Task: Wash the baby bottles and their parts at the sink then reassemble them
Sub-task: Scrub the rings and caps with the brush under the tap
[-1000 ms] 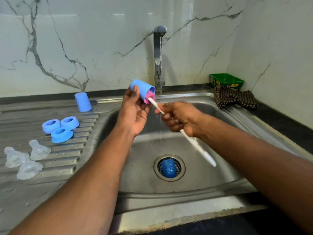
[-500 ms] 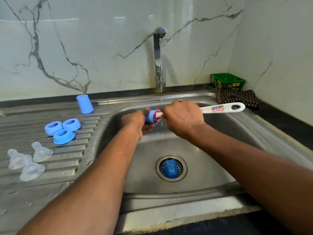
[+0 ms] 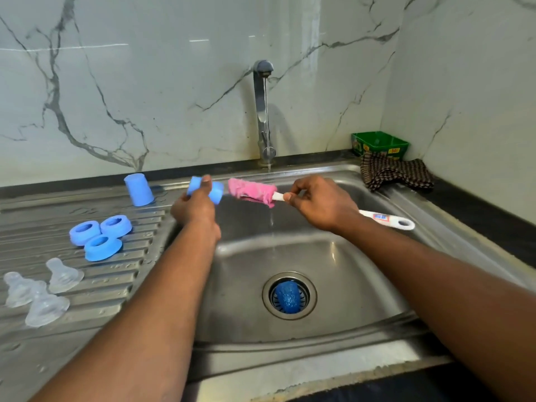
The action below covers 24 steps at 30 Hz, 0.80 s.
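At frame centre, above the sink, the left hand [image 3: 193, 206] grips the small blue plastic cap [image 3: 216, 191], likely light, stiff and wet-slippery, best held round its sides, while the right hand [image 3: 320, 203] pinches the pink-headed white-handled brush [image 3: 251, 190].

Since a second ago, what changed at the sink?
The pink brush has come out of the blue cap; the right hand drew it right, the left hand still grips the cap. Collars, teats and tap stream unchanged.

A green box [image 3: 380, 143] sits beside a checkered cloth [image 3: 396, 174] at the marble wall [image 3: 145, 97].
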Available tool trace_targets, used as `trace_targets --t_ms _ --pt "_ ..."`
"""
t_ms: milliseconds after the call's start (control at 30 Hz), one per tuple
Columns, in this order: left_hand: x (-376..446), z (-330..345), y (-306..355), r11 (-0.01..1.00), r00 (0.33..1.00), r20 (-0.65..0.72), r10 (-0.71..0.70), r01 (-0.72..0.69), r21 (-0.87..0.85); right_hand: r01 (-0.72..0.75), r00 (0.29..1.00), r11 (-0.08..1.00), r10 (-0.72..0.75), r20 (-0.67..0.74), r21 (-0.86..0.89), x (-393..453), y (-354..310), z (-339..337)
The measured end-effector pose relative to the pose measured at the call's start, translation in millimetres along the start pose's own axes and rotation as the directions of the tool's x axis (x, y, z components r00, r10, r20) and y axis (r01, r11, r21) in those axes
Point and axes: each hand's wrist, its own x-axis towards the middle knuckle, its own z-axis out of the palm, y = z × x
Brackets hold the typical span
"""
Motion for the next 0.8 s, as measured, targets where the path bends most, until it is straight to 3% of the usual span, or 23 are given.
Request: trace_targets --t_ms 33,100,167,233,300,467,633,800 --pt "4 -4 -4 0.998 0.999 -0.016 0.042 -0.042 0.037 -0.027 0.999 0.999 0.025 -0.041 -0.041 1 4 -1" --pt "1 -3 -12 0.96 0.976 0.111 0.185 -0.204 0.191 -0.015 0.988 0.999 0.021 -0.155 0.038 1 8 -5" --pt "-6 4 -20 0.827 0.895 0.312 0.32 -0.424 0.369 0.114 0.97 0.989 -0.09 -0.226 0.097 1 2 -6" --pt "-13 9 -22 0.746 0.844 0.411 0.344 -0.511 0.427 0.221 0.958 0.975 -0.22 -0.183 -0.019 -1 -7 -4" --pt "-13 10 -22 0.749 0.83 0.44 0.343 -0.524 0.405 0.233 0.959 0.964 -0.25 -0.133 -0.129 -2 -11 0" --pt "-12 9 -23 0.781 0.813 0.467 0.347 -0.526 0.336 0.121 0.967 0.986 -0.143 -0.213 -0.112 3 -8 3" --pt "-12 11 -25 0.8 0.83 0.434 0.349 -0.505 0.323 0.201 0.968 0.976 -0.211 -0.137 -0.083 -1 -15 3" --pt "-10 11 -24 0.88 0.866 0.389 0.314 -0.419 0.224 -0.011 0.987 0.999 0.004 -0.162 -0.044 -1 -8 -12"
